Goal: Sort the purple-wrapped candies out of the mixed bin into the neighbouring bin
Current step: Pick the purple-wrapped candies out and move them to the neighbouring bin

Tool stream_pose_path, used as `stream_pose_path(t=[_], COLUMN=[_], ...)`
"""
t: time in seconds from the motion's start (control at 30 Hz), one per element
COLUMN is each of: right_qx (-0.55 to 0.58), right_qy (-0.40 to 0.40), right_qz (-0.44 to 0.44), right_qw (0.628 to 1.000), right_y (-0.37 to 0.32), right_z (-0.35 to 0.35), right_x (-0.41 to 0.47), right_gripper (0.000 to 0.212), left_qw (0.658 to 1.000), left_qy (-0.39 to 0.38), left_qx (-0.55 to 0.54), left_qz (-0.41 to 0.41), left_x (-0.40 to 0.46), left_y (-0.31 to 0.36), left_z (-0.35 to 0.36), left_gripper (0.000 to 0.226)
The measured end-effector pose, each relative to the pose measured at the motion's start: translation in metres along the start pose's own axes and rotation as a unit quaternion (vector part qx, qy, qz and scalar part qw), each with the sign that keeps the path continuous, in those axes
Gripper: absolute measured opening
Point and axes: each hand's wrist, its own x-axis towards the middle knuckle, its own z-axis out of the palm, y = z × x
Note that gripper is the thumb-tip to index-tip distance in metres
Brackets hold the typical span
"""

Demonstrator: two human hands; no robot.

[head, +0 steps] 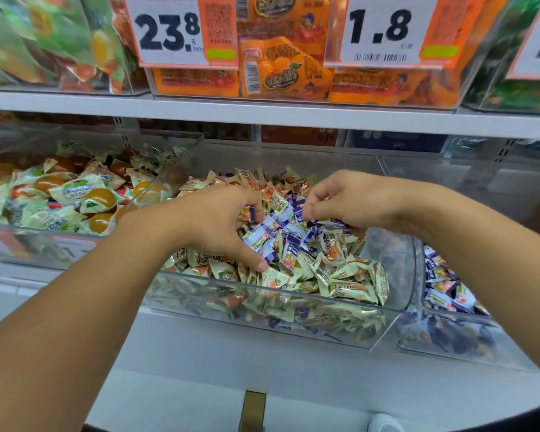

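Both hands, left (209,219) and right (353,201), curl their fingers around purple-wrapped candies (281,232) heaped mid-way in the clear plastic mixed bin (399,275); overfull handfuls could spill before reaching the right-hand clear neighbouring bin (449,335).

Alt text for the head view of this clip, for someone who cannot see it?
Two bare hands reach into a clear plastic bin of mixed cream-wrapped and purple-wrapped candies: the left hand and right hand curl their fingers around the purple ones. The neighbouring clear bin to the right holds purple candies.
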Motion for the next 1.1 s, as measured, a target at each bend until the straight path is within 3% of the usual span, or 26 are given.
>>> stream_pose_path(t=[0.13,0.23,0.47,0.53,0.63,0.67,0.73,0.8,0.87,0.97,1.03,1.1], right_qx=[-0.154,-0.244,-0.188,-0.115,0.104,0.202,0.397,0.528,0.599,0.671,0.671,0.649], right_qy=[-0.042,0.008,0.0,-0.001,0.03,0.031,0.014,-0.01,-0.022,-0.007,0.007,0.017], right_qz=[-0.057,-0.091,-0.089,-0.058,0.011,0.043,0.101,0.133,0.143,0.161,0.172,0.178], right_qw=[0.986,0.966,0.978,0.992,0.994,0.978,0.912,0.839,0.787,0.724,0.722,0.739], right_y=[-0.016,-0.017,-0.01,-0.009,-0.007,-0.008,-0.01,-0.015,-0.015,-0.009,-0.006,-0.003], right_z=[0.017,0.036,0.031,0.023,0.005,0.002,0.001,0.003,0.005,0.006,0.005,0.004], right_x=[-0.006,0.0,0.009,0.007,0.004,0.003,0.001,0.001,0.002,0.006,0.009,0.011], right_gripper=[0.038,0.049,0.035,0.039,0.034,0.032,0.033,0.021,0.018,0.023,0.02,0.02], left_qw=[0.998,0.998,0.998,0.997,0.995,0.993,0.985,0.955,0.888,0.797,0.778,0.792], left_qy=[0.01,0.032,0.049,0.063,0.099,0.113,0.144,0.143,0.103,0.107,0.116,0.108], left_qx=[0.053,0.04,0.031,0.031,-0.017,-0.035,-0.099,-0.253,-0.436,-0.57,-0.586,-0.569], left_qz=[-0.007,0.021,0.028,0.029,0.023,0.016,-0.014,-0.055,-0.103,-0.167,-0.194,-0.194], left_x=[0.009,0.013,0.017,0.018,0.017,0.017,0.016,0.016,0.014,0.013,0.014,0.015], left_y=[-0.001,-0.007,-0.008,-0.007,-0.005,-0.003,0.002,0.007,0.015,0.017,0.015,0.013], left_z=[0.005,0.007,0.014,0.016,0.014,0.012,0.01,0.008,0.005,0.002,0.002,0.004], left_gripper=[0.057,0.039,0.028,0.028,0.023,0.024,0.024,0.019,0.013,0.01,0.006,0.01])
